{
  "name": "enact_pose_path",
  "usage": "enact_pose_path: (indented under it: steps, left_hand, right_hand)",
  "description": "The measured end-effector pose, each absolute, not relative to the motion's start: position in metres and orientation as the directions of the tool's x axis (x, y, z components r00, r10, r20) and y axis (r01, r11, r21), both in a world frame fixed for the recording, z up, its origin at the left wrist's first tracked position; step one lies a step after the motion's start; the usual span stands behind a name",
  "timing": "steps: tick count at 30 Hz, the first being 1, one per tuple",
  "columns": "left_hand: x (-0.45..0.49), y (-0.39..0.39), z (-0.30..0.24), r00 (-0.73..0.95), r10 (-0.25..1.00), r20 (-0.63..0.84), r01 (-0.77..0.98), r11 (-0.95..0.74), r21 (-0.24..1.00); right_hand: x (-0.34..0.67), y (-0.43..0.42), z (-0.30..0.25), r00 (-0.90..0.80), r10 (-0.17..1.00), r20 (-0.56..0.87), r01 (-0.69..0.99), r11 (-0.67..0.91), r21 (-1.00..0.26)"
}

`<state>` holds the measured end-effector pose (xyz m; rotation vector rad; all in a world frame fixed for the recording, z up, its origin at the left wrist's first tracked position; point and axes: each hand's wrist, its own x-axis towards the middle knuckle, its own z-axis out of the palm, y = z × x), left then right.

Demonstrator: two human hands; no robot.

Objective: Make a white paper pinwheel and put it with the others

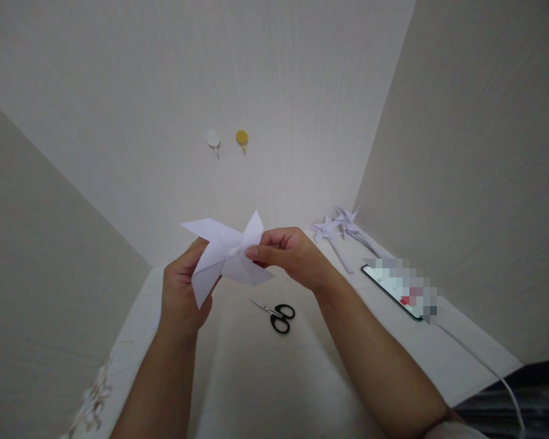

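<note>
A white paper pinwheel (231, 247) is held up in front of me, its folded blades spread around a small centre piece. My left hand (183, 286) is closed behind the pinwheel's left side, with most of its fingers hidden by the paper. My right hand (286, 250) pinches the pinwheel just right of its centre between thumb and fingers. Below the paper, scissors (279, 316) with black handles lie on the white table (256, 378), blades pointing to the upper left.
Several finished-looking paper pinwheels (328, 228) on paper sticks lie at the back right. A phone (393, 292) with a white cable (480, 360) rests at the right. Walls rise behind and on both sides; a white hook (213, 140) and a yellow hook (241, 138) are on the back wall.
</note>
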<state>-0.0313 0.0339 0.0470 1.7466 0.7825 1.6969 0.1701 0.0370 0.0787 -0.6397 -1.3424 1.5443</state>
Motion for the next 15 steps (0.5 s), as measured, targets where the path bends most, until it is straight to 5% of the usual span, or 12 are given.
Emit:
enact_pose_path:
  steps: [15]
  left_hand:
    - [-0.024, 0.025, 0.056, 0.058, 0.819, 0.571, -0.171, -0.555, 0.814]
  right_hand:
    - [0.172, 0.042, 0.071, -0.354, 0.897, 0.263, -0.408, 0.105, -0.907]
